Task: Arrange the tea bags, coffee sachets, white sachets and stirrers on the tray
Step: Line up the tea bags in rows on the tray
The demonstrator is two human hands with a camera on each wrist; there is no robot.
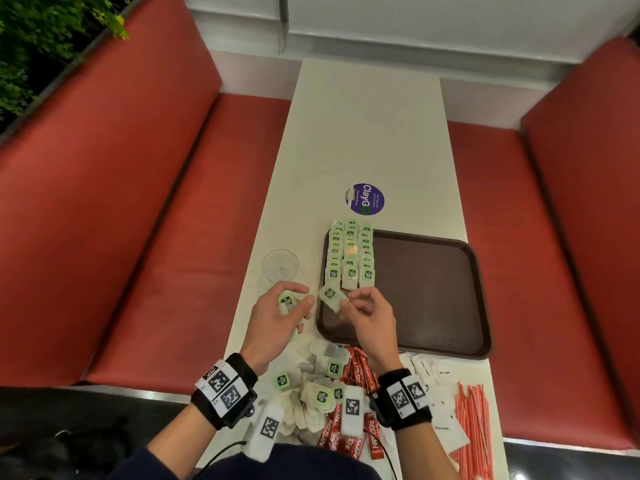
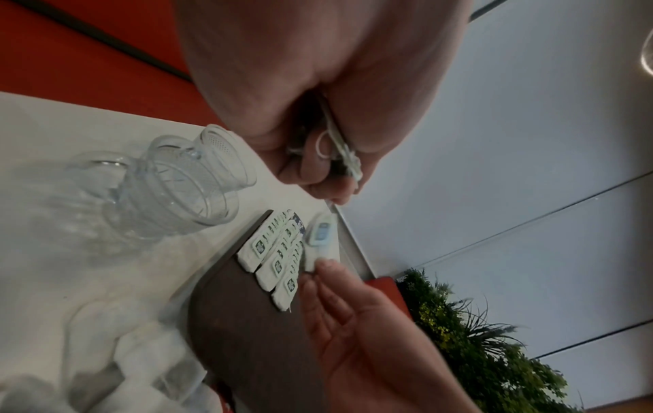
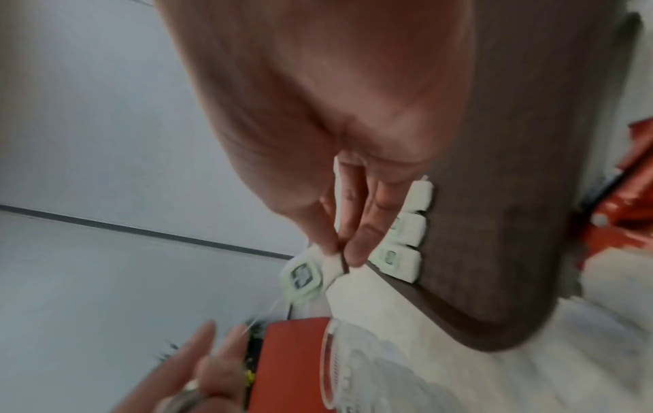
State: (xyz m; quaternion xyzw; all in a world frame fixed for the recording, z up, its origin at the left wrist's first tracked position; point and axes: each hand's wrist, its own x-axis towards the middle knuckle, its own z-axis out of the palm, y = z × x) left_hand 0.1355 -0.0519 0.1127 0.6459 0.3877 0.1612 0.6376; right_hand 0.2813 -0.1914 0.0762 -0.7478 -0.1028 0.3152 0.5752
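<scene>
Meanwhile each hand's grip pinches a tea bag: right hand [image 1: 369, 315] over the tray [image 1: 433, 292] edge, left hand [image 1: 277, 317] beside it.

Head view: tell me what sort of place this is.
Probably a fast-food or café booth: red padded benches flank a narrow white table, with a brown serving tray and a clean-as-you-go sticker.
</scene>
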